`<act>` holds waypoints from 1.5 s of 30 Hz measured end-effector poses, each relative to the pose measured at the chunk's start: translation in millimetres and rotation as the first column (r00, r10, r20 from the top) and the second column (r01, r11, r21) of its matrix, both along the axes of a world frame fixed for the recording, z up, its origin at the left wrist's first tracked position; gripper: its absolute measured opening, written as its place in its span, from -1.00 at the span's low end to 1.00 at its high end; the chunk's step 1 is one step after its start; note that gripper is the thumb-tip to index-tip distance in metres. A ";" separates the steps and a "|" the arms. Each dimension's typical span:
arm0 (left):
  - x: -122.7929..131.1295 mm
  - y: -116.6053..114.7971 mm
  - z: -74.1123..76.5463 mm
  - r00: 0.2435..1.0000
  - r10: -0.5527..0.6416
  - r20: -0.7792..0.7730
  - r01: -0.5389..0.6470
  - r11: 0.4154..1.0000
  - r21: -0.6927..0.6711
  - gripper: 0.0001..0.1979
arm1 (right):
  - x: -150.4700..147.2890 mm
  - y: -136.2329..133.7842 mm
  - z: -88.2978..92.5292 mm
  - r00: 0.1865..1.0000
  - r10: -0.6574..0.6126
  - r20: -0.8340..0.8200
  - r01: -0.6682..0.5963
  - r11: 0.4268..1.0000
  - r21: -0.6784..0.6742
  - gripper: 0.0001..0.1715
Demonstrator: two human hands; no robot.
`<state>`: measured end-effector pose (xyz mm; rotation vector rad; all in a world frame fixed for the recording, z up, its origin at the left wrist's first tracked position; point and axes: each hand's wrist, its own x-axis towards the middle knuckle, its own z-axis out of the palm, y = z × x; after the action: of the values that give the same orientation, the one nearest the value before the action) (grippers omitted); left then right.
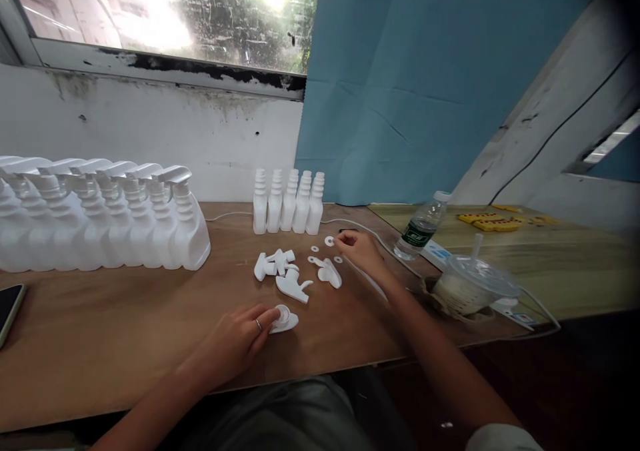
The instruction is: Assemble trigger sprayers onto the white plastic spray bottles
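Note:
My left hand rests on the wooden table with its fingers closed on a white spray trigger head, cap opening facing up. My right hand reaches further out, fingertips pinched at a small white ring washer. Two more washers lie close by. A small heap of loose white trigger heads lies between my hands. Behind them stand several white bottles without heads.
A long row of assembled white spray bottles fills the left of the table. A phone lies at the left edge. At the right are a water bottle, a lidded plastic cup with straw, a white cable and yellow pieces.

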<state>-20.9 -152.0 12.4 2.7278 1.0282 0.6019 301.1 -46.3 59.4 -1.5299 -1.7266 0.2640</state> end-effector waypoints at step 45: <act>-2.1 3.5 1.7 0.997 -0.041 0.069 0.040 0.999 0.008 -0.71 | -93.9 -107.6 -46.5 0.756 0.591 0.281 -0.642 0.752 0.148 -0.83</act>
<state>-23.1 -148.5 14.1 2.7059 0.9544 0.6897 207.1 -153.9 12.9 -0.7830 -2.3245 0.2152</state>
